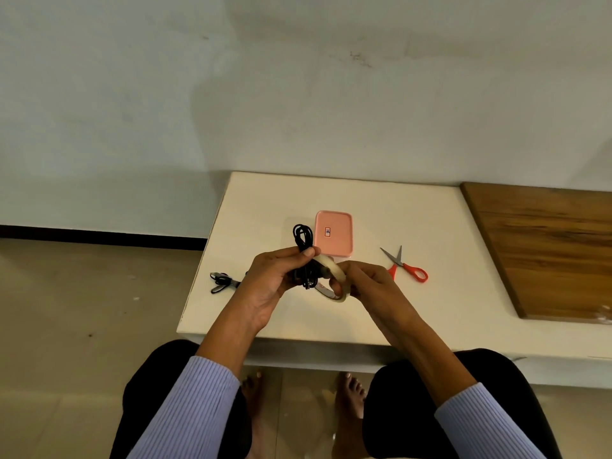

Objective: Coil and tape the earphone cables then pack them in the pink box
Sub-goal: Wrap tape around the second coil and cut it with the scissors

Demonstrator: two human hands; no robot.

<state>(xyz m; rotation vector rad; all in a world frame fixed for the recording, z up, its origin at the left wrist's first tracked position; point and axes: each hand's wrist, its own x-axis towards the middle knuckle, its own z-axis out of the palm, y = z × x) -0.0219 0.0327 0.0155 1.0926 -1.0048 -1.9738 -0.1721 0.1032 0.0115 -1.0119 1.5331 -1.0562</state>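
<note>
My left hand (276, 279) grips a coiled black earphone cable (303, 236), its loop sticking up above my thumb and its plug end hanging below. Held by my right hand (367, 283) is a roll of clear tape (334, 276), right against the coil. The pink box (333, 233) lies shut on the white table (414, 226) just behind my hands. A second dark cable (221, 281) lies at the table's left edge, partly hidden by my left wrist.
Red-handled scissors (405, 265) lie open to the right of my hands. A wooden board (546, 250) covers the table's right side. The wall stands behind the table; the floor drops off at the left edge. My knees and bare feet are below.
</note>
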